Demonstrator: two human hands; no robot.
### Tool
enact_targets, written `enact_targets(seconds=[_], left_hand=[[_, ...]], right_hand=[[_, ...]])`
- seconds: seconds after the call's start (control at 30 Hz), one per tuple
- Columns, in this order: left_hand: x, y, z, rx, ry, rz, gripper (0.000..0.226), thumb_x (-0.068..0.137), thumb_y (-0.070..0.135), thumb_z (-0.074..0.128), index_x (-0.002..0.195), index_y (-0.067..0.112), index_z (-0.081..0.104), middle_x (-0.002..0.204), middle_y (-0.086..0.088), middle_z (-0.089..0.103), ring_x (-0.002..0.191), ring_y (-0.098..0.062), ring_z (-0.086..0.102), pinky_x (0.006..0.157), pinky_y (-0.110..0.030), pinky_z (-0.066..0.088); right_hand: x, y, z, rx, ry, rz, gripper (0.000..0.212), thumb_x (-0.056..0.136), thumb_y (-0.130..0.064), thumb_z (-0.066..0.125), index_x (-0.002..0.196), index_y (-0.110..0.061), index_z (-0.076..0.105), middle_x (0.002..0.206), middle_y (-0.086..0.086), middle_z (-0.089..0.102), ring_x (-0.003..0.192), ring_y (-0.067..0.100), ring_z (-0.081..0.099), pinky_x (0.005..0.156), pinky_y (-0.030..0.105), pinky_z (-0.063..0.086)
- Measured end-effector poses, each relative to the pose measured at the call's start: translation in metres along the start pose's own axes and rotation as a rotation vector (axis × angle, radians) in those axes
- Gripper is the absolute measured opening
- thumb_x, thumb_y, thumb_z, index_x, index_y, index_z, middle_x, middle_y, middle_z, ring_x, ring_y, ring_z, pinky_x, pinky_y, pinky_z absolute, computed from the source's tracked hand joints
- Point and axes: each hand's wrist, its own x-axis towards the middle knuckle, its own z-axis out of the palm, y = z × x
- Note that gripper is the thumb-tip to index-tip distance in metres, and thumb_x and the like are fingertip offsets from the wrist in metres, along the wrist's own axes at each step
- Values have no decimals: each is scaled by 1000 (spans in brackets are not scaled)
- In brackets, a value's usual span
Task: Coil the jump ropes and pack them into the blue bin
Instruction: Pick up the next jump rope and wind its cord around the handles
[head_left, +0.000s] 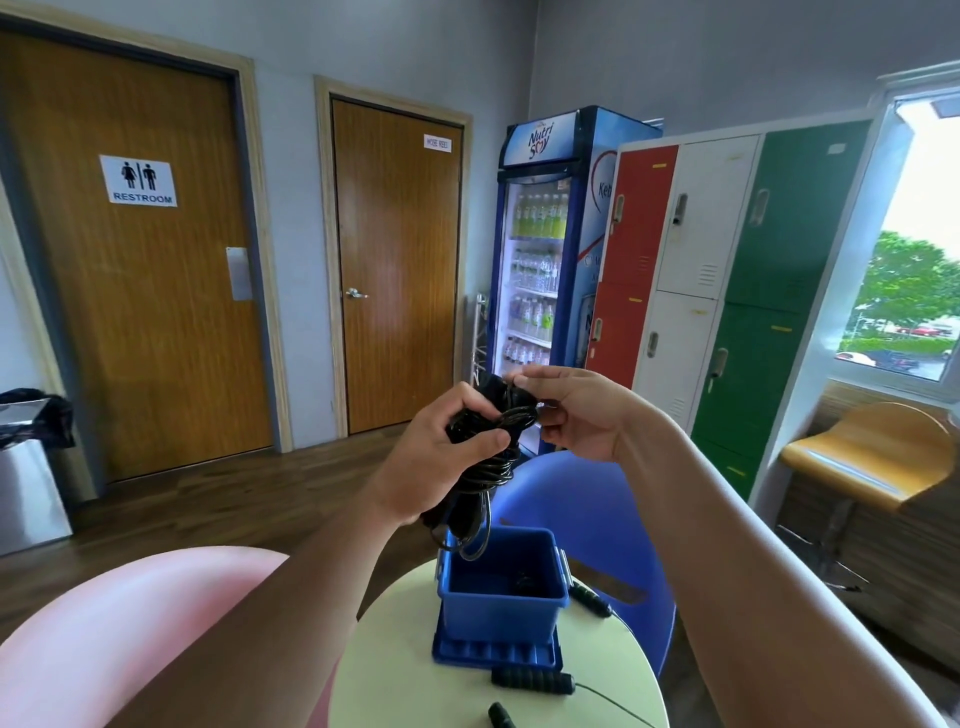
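Both hands are up, and between them is a black jump rope (491, 467): thin glossy cord wound into a tight bundle, with loose loops dangling off its lower end. The left hand (441, 462) has fingers and thumb wrapped round the middle of the bundle. The right hand (582, 410), at three o'clock of it, pinches the cord near the top with curled fingertips. Straight down at six o'clock from the bundle, the blue bin (498, 597) stands open on a blue lid (493, 654) on the pale round tabletop (405, 675). A foam handle (532, 680) lies at six o'clock of the bin. Another handle (589, 598), at three o'clock, is half hidden behind the bin wall, and a third handle (501, 719) is cut off by the bottom edge. There's something dark inside the bin, too dim to tell what. The held rope's own handles are lost among the coils and the palm.
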Motion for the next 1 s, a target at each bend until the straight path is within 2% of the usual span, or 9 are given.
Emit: enact_targets(seconds=[0.17, 0.3, 0.37, 0.43, 0.6, 0.7, 0.8, 0.9, 1.0], left_hand=[[-2, -1, 0, 59, 28, 22, 16, 93, 8, 69, 98, 17, 58, 96, -18, 66, 85, -42, 72, 69, -42, 63], [0, 4, -1, 124, 27, 48, 19, 94, 5, 68, 100, 19, 57, 94, -3, 63, 78, -22, 72, 65, -31, 59], [2, 2, -4, 160, 43, 62, 21, 93, 6, 70, 98, 24, 59, 91, 6, 63, 81, -21, 70, 69, -36, 61], [4, 3, -4, 156, 76, 69, 20, 92, 10, 71, 97, 26, 60, 94, 2, 64, 85, -29, 70, 73, -44, 62], [15, 12, 3, 42, 152, 48, 21, 95, 7, 67, 105, 20, 53, 100, -6, 60, 75, -14, 71, 64, -28, 58], [21, 12, 5, -59, 192, -21, 24, 97, 12, 65, 112, 20, 49, 112, -13, 57, 75, -18, 72, 61, -31, 58], [30, 11, 7, -114, 232, -75, 21, 98, 15, 64, 112, 21, 49, 109, -8, 57, 75, -16, 72, 61, -32, 59], [39, 4, 10, -160, 243, -153, 19, 99, 21, 63, 110, 23, 48, 109, -10, 60, 90, -29, 69, 75, -46, 61], [47, -5, 15, -120, 274, -201, 22, 103, 29, 56, 118, 23, 41, 115, -11, 60, 94, -26, 68, 76, -43, 60]], right_hand=[[5, 11, 6, 210, -30, 48, 27, 102, -16, 53, 84, -24, 72, 66, -6, 59, 51, 7, 35, 48, 20, 29], [8, 26, 10, 282, -32, 101, 47, 104, -20, 48, 66, -24, 76, 61, -6, 55, 51, 7, 31, 56, 24, 24], [8, 29, 11, 269, -12, 110, 52, 103, -22, 48, 57, -24, 72, 59, -6, 53, 53, 8, 30, 57, 25, 22], [8, 25, 12, 239, -6, 105, 52, 103, -21, 50, 54, -23, 69, 58, -6, 51, 53, 8, 30, 56, 25, 22], [10, 16, 9, 253, 8, 118, 40, 100, -22, 56, 61, -24, 66, 60, -4, 48, 51, 8, 32, 53, 22, 24], [12, 22, 11, 266, 30, 110, 27, 100, -24, 57, 74, -26, 62, 65, -4, 44, 52, 9, 33, 48, 23, 24], [19, 32, 20, 290, 152, 86, 25, 102, -23, 54, 78, -25, 62, 65, -3, 47, 51, 10, 39, 49, 24, 27], [21, 37, 34, 345, 333, -12, 28, 102, -21, 52, 78, -23, 67, 61, -4, 52, 49, 10, 46, 50, 24, 34], [26, 46, 47, 325, 454, -53, 38, 103, -46, 43, 98, -19, 70, 81, 1, 70, 66, 12, 67, 56, 25, 52]])
